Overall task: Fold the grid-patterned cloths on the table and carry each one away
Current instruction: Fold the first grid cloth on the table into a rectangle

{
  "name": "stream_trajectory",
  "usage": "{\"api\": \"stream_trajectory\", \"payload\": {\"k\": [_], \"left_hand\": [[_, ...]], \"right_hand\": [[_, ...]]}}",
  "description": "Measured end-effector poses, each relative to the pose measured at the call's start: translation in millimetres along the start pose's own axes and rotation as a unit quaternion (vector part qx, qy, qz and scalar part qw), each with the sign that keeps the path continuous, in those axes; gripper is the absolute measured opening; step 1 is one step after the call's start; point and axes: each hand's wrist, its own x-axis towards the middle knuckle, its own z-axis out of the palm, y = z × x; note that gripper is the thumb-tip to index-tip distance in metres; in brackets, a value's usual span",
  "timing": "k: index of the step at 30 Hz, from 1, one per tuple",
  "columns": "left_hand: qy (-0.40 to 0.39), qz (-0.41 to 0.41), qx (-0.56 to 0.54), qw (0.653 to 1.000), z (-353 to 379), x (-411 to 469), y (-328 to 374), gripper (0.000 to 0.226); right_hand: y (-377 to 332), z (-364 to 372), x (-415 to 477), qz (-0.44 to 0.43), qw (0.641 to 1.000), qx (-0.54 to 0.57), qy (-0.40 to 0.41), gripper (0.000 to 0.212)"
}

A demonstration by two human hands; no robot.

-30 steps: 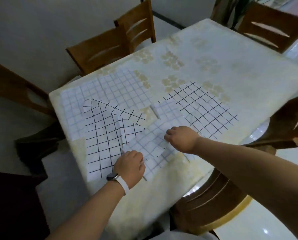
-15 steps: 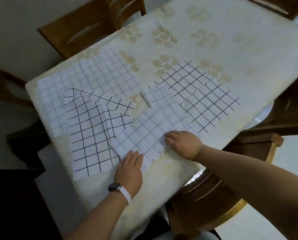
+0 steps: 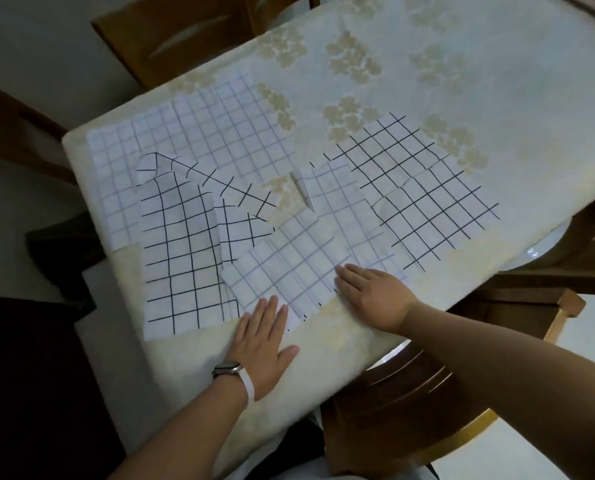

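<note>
1. Four grid cloths lie on the table (image 3: 479, 74); both hands are on the one nearest the person.
2. State, left hand (image 3: 265, 344): released, palm down, fingers straight and close together. Its fingertips rest on the near edge of the mid cloth (image 3: 310, 244); palm and thumb lie on the table cover. It grasps nothing.
3. State, right hand (image 3: 375, 299): released, flat, fingers straight and pointing across toward the left hand's side. Its fingertips lie on the same cloth's near right part, and the heel of the hand is on the table cover. It grasps nothing.
4. The mid cloth has a pale grid. It runs from both sets of fingertips away from the person, and a small flap stands turned up at its far corner.
5. The left bold cloth (image 3: 185, 258), with a black grid, lies just to the outer side of the left hand and touches the mid cloth. Its far part is folded over on a diagonal.
6. The right bold cloth (image 3: 424, 195), also with a black grid, lies beyond the right hand. Its edge overlaps the mid cloth; I cannot tell which is on top.
7. The far cloth (image 3: 199, 133), pale grid, lies well beyond the left hand, partly under the left bold cloth.
8. One watch (image 3: 227, 368) with a white band sits on the left wrist.
9. One chair (image 3: 185, 32) stands beyond the far cloth; another is below the right forearm.
</note>
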Motion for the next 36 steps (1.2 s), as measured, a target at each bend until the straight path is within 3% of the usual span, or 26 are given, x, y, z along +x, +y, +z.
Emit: {"api": "stream_trajectory", "payload": {"k": [5,9,12,17,23,30,36], "left_hand": [[-0.03,-0.006,-0.029,0.999,-19.9,1.2,3.5,0.08],[0.071,0.021,-0.024,0.997,-52.8,26.9,-4.9,0.054],[0.064,0.064,-0.028,0.995,-84.5,62.9,-10.2,0.047],[0.033,0.208,0.093,0.973,-132.5,134.4,-3.0,0.032],[-0.012,0.225,0.226,0.948,-158.5,195.5,22.7,0.027],[-0.043,0.246,0.26,0.933,-161.0,211.0,32.5,0.037],[-0.067,0.268,0.289,0.917,-167.3,211.9,28.7,0.027]], "right_hand": [[-11.9,-12.6,6.2,0.039,0.998,0.046,-0.003,0.035],[-17.1,-19.0,14.5,0.139,0.983,0.116,-0.002,0.04],[-15.6,-25.0,18.2,0.177,0.976,0.124,-0.024,0.039],[-11.0,-36.6,32.5,0.276,0.945,0.169,-0.045,0.041],[-12.2,-36.2,48.2,0.388,0.902,0.172,-0.074,0.045],[-13.0,-26.6,53.4,0.405,0.897,0.168,-0.055,0.043],[-22.6,-21.0,56.3,0.412,0.897,0.158,-0.014,0.027]]}}
